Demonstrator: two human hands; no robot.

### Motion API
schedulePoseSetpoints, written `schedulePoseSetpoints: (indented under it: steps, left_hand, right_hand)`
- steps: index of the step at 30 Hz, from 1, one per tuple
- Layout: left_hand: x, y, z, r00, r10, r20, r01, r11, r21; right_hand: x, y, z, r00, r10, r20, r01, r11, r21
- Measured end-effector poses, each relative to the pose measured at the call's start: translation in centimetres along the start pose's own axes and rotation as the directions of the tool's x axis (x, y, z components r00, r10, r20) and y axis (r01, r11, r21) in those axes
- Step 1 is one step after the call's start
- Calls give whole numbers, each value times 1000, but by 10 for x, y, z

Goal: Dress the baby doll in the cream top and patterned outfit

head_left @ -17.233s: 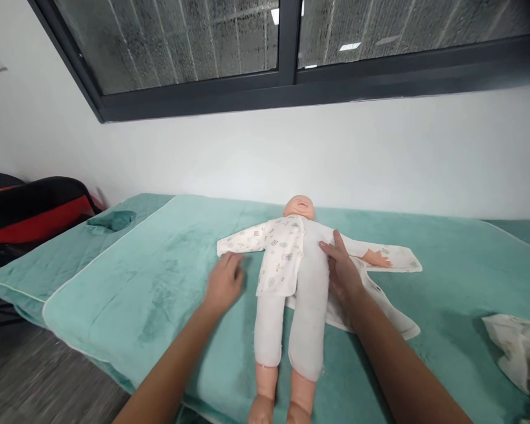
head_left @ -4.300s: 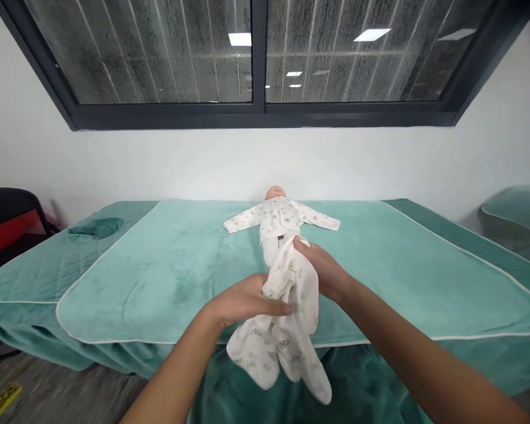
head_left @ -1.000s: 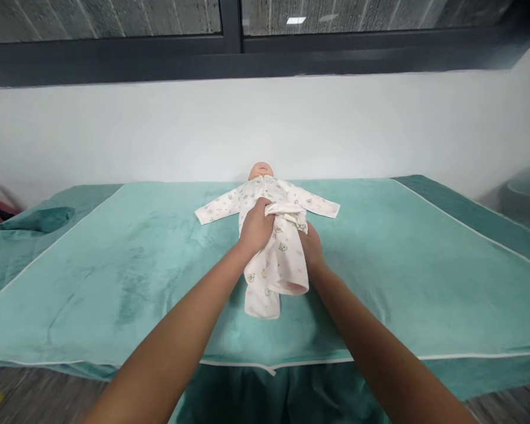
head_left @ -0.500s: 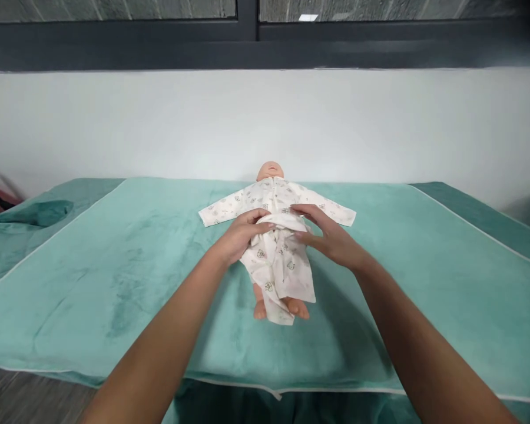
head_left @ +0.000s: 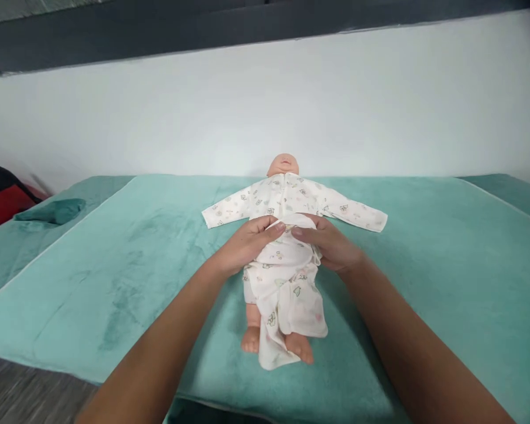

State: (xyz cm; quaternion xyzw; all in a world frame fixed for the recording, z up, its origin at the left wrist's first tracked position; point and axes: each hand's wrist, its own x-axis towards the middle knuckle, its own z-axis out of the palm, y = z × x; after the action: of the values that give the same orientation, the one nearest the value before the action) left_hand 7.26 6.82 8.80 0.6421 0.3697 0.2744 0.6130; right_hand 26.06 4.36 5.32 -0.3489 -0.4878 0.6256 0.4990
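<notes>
A baby doll (head_left: 284, 164) lies on its back on a teal padded table (head_left: 424, 277), head toward the wall, arms spread in a white printed top (head_left: 291, 197). White printed trousers (head_left: 291, 288) lie loosely over its legs, and both bare feet show at the bottom. My left hand (head_left: 242, 244) and my right hand (head_left: 331, 244) meet at the doll's waist. Each pinches the trousers' waistband between thumb and fingers.
A bunched dark green cloth (head_left: 53, 211) lies at the table's far left. A red and black chair (head_left: 0, 194) stands beyond the left edge. A white wall and a dark window frame (head_left: 159, 29) rise behind the table.
The camera has come closer and tipped down. My hands have closed onto the waistband at the doll's waist, and the trousers now reach lower, with both feet showing.
</notes>
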Motion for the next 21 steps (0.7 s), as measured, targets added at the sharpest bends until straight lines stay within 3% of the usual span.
schedulePoseSetpoints:
  steps: [4, 6, 9, 11, 14, 18, 21]
  left_hand:
    - [-7, 5, -3, 983, -27, 183, 19, 999, 42]
    - [-12, 3, -3, 980, -33, 197, 27, 999, 32]
    - [-16, -8, 1, 997, 16, -70, -24, 992, -120]
    - [-17, -16, 6, 968, 34, -250, -89, 973, -214]
    - [-20, -22, 14, 940, 27, -341, -110, 968, -226]
    - [-42, -24, 24, 918, -7, -397, -39, 993, -108]
    - [-68, -26, 31, 898, -76, -434, 9, 988, -155]
  right_hand:
    - [-6, -1, 8, 1000, -28, -10, 28, 999, 40]
    - [-7, 0, 10, 999, -38, -16, 39, 998, 56]
    - [-9, -2, 11, 997, 27, 76, -21, 997, -74]
    - [-12, -7, 11, 971, 119, 209, -51, 950, -307]
    - [-16, -13, 10, 913, 222, 342, 3, 835, -550]
    - [-19, -6, 9, 943, 130, 306, 3, 916, -400]
    - [-18, -1, 16, 942, 87, 323, 26, 943, -332]
